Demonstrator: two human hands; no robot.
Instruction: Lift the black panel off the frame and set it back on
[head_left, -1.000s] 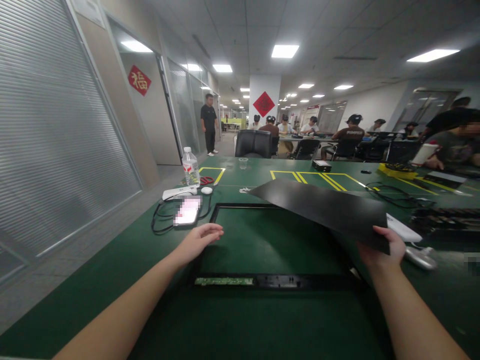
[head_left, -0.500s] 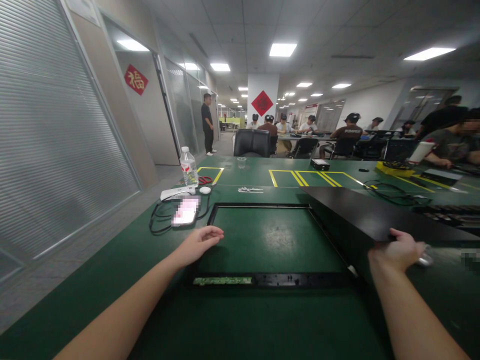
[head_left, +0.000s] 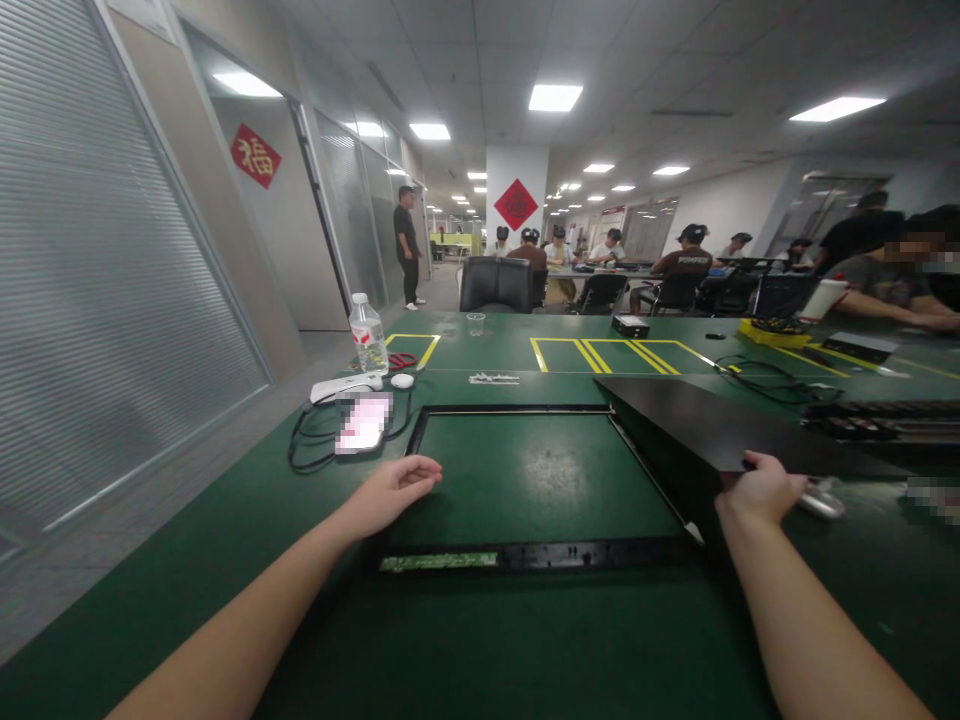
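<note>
A thin black rectangular frame (head_left: pixel 525 555) lies flat on the green table (head_left: pixel 480 640) in front of me, with a small green circuit strip (head_left: pixel 439 563) along its near edge. My left hand (head_left: pixel 394 490) rests open on the frame's left side, fingers stretched out. My right hand (head_left: pixel 757 490) grips the near edge of a large black panel (head_left: pixel 720 425), which sits low and nearly flat just right of the frame.
A phone (head_left: pixel 364 425), black cables (head_left: pixel 307 445), a white device (head_left: pixel 345 386), a water bottle (head_left: pixel 368 335) and red scissors (head_left: pixel 401 360) lie at back left. More cables (head_left: pixel 757 380) and equipment sit at right. Office chairs (head_left: pixel 499 285) and several seated people are beyond the table.
My right hand swung the black panel from above the frame to the right and lowered it beside the frame. My left hand stayed on the frame's left edge.
</note>
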